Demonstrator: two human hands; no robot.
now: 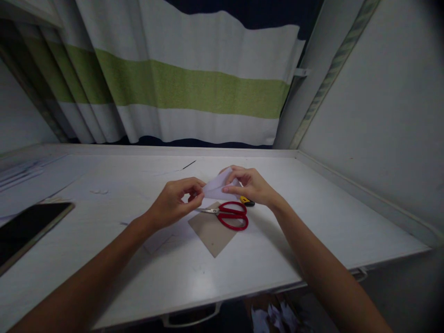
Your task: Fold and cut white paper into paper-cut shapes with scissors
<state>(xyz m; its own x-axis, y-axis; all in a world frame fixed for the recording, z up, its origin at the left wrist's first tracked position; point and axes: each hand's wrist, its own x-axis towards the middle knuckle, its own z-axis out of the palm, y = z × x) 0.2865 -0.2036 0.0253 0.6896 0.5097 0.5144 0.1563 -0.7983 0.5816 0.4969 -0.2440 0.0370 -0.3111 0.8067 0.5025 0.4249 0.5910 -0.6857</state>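
Note:
Both hands hold a folded piece of white paper (215,188) just above the white table (312,222). My left hand (176,201) pinches its left end with curled fingers. My right hand (250,185) grips its right side, fingers wrapped over the top. Directly below lie red-handled scissors (231,215), resting partly on a brown cardboard square (213,233). A small yellow and black object (247,201) peeks out beside my right wrist.
A dark phone or tablet (27,229) lies at the table's left edge. Paper sheets (21,173) sit at the far left. A striped white and green curtain (190,88) hangs behind. A white wall (381,115) bounds the right side. Paper scraps (274,317) lie below the table.

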